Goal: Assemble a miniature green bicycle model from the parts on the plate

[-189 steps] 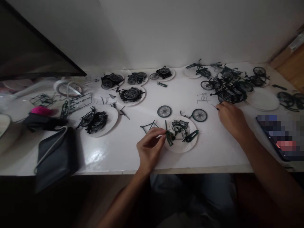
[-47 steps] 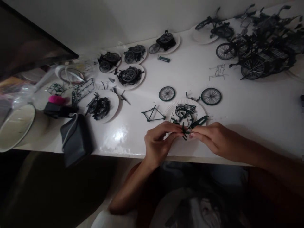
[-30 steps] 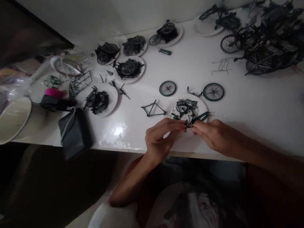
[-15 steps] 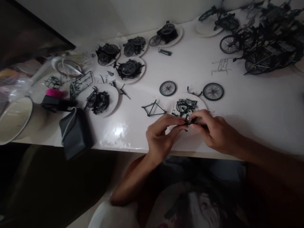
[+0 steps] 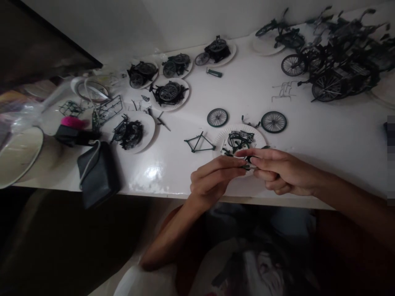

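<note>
My left hand (image 5: 216, 174) and my right hand (image 5: 277, 168) meet over the near edge of a white paper plate (image 5: 262, 137). Both are closed, pinching a small dark model-bicycle part (image 5: 247, 160) between the fingertips; the fingers cover most of it, so its exact kind is hidden. Small dark bicycle parts (image 5: 239, 139) lie on the plate. Left of it rests a dark green bicycle frame (image 5: 200, 143). Behind the plate are one spoked wheel (image 5: 217, 117), a handlebar (image 5: 250, 121) and another spoked wheel (image 5: 274, 122).
Plates of dark parts, such as one paper plate (image 5: 149, 127), stand to the left and back. Assembled model bicycles (image 5: 339, 61) crowd the back right, near thin wire pieces (image 5: 284, 91). A black case (image 5: 98, 174) overhangs the front edge beside a white pot (image 5: 21, 156).
My right hand has turned, its forefinger now stretched over the part and its other fingers curled below. My left fingers lie flatter and closer together. The view has shifted slightly.
</note>
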Demonstrator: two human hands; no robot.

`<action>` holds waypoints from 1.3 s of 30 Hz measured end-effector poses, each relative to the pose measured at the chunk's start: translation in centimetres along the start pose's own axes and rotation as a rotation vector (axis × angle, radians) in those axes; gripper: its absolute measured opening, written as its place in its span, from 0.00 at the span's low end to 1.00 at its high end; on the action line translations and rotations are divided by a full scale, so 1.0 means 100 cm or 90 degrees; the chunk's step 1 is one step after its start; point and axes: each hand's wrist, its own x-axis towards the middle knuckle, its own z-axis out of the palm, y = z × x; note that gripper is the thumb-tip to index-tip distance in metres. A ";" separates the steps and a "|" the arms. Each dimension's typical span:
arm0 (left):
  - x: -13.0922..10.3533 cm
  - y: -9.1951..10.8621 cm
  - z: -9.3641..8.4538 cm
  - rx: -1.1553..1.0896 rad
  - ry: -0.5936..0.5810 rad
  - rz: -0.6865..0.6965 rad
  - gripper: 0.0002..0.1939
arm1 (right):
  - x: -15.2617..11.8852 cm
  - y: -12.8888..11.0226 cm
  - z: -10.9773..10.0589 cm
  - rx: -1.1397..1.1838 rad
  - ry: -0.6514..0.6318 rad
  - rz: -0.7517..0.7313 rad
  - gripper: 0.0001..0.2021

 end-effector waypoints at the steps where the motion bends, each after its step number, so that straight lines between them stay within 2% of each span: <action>1: 0.001 0.000 0.001 0.007 0.000 -0.009 0.15 | 0.000 0.000 0.000 -0.016 0.013 -0.017 0.22; 3: 0.002 -0.001 0.003 0.012 0.019 -0.064 0.13 | 0.000 0.003 0.001 -0.103 0.079 -0.099 0.23; 6: 0.005 -0.002 0.006 -0.022 0.060 -0.186 0.10 | 0.000 0.011 0.002 -0.316 0.196 -0.255 0.29; 8: 0.006 -0.003 0.008 -0.048 0.065 -0.240 0.08 | 0.001 0.016 0.001 -0.420 0.211 -0.300 0.30; 10: 0.007 -0.003 0.009 -0.055 0.060 -0.252 0.07 | 0.001 0.019 -0.002 -0.448 0.195 -0.302 0.30; 12: 0.006 -0.002 0.008 -0.046 0.050 -0.229 0.07 | 0.001 0.018 -0.003 -0.397 0.169 -0.273 0.29; 17: 0.004 0.004 0.003 -0.002 0.028 -0.110 0.11 | 0.002 0.008 -0.002 -0.046 -0.003 -0.099 0.24; 19: 0.005 0.006 0.002 0.012 0.009 -0.082 0.13 | 0.002 0.004 0.001 0.005 -0.028 -0.058 0.23; 21: 0.008 0.006 0.000 0.006 0.002 -0.109 0.11 | 0.000 0.002 0.002 -0.026 -0.008 -0.078 0.24; 22: 0.011 0.005 0.000 -0.017 0.014 -0.149 0.09 | -0.002 0.000 0.001 -0.069 0.025 -0.112 0.25; 24: 0.017 0.001 -0.003 -0.114 0.073 -0.273 0.03 | -0.007 -0.003 -0.005 -0.215 0.156 -0.220 0.27; 25: 0.019 -0.002 -0.006 -0.185 0.112 -0.346 0.00 | -0.010 -0.006 -0.010 -0.314 0.253 -0.282 0.27; 27: 0.023 -0.009 -0.012 -0.336 0.167 -0.481 0.05 | -0.015 -0.012 -0.027 -0.552 0.473 -0.363 0.30; 28: 0.024 -0.012 -0.016 -0.400 0.177 -0.538 0.07 | -0.016 -0.014 -0.037 -0.661 0.543 -0.358 0.29; 30: 0.023 -0.016 -0.022 -0.481 0.205 -0.611 0.10 | -0.018 -0.018 -0.058 -0.831 0.630 -0.317 0.25; 32: 0.020 -0.020 -0.027 -0.515 0.232 -0.649 0.12 | -0.017 -0.019 -0.075 -0.922 0.692 -0.305 0.21; 34: 0.017 -0.022 -0.031 -0.530 0.244 -0.663 0.14 | -0.016 -0.017 -0.083 -0.970 0.725 -0.281 0.20; 36: 0.015 -0.023 -0.034 -0.533 0.242 -0.642 0.17 | -0.015 -0.015 -0.081 -1.014 0.774 -0.248 0.21; 39: 0.016 -0.022 -0.039 -0.511 0.227 -0.545 0.17 | -0.016 -0.011 -0.065 -1.085 0.831 -0.207 0.21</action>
